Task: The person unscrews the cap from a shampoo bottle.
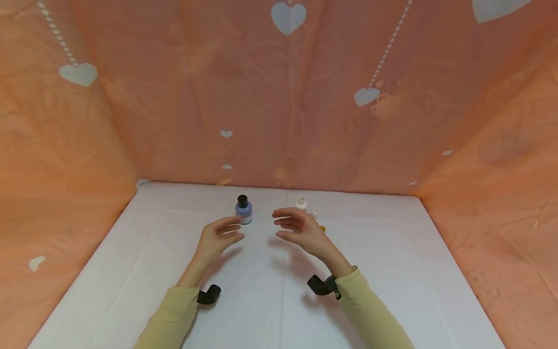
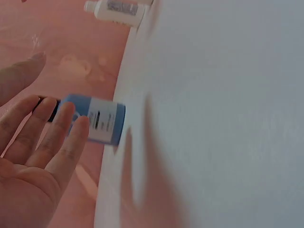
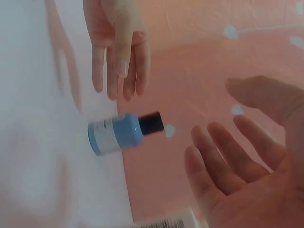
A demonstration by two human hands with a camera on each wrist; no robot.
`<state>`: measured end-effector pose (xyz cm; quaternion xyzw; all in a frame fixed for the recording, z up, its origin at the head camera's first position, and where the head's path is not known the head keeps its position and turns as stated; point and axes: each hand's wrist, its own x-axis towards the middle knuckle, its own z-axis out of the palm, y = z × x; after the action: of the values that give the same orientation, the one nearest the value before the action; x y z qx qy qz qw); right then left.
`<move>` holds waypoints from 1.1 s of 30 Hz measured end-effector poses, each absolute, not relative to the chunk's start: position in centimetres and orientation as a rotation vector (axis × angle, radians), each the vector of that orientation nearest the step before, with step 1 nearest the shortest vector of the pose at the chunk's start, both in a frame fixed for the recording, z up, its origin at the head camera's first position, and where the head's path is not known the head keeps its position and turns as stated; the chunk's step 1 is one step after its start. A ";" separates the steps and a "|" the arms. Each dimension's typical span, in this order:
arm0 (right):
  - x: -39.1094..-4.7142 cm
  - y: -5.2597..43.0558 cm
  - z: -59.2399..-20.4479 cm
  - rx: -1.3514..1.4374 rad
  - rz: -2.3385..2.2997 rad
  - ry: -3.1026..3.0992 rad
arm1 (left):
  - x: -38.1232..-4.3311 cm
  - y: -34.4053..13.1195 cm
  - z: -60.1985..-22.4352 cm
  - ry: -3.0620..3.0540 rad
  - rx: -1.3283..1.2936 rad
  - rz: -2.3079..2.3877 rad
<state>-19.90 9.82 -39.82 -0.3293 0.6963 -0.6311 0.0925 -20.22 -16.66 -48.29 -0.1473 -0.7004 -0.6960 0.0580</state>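
A blue bottle (image 1: 244, 213) with a black cap and a white label stands upright on the white tabletop. My left hand (image 1: 219, 236) hovers just in front of it, fingers extended and holding nothing; the left wrist view has the fingers overlapping the bottle (image 2: 102, 118), and contact is hard to judge. To the right, my right hand (image 1: 298, 230) is raised over the table with relaxed, slightly bent fingers and nothing in them. Behind it stands a white bottle (image 1: 301, 203) without a cap, its lower part hidden by the hand.
Beside the white bottle lies a small white piece (image 1: 316, 213), possibly a cap. Something yellow (image 1: 322, 228) peeks out behind the right hand. An orange curtain (image 1: 279, 97) with heart prints surrounds the white table (image 1: 244, 310) at the back and sides.
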 end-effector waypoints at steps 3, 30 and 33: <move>-20.0 8.7 -39.7 -0.973 -1.875 2.092 | -20.2 -17.3 -48.4 -2.149 -0.395 -2.064; -23.1 3.5 -41.2 -0.823 -1.946 2.216 | -23.5 -17.9 -50.0 -2.224 0.024 -2.003; -23.5 3.3 -41.5 -0.827 -1.943 2.206 | -24.1 -17.7 -49.7 -2.261 0.004 -1.962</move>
<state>-23.54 3.31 -41.51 -0.2705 0.7216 -0.6358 0.0439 -24.06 -17.74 -49.70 0.0013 -0.7532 -0.6536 0.0736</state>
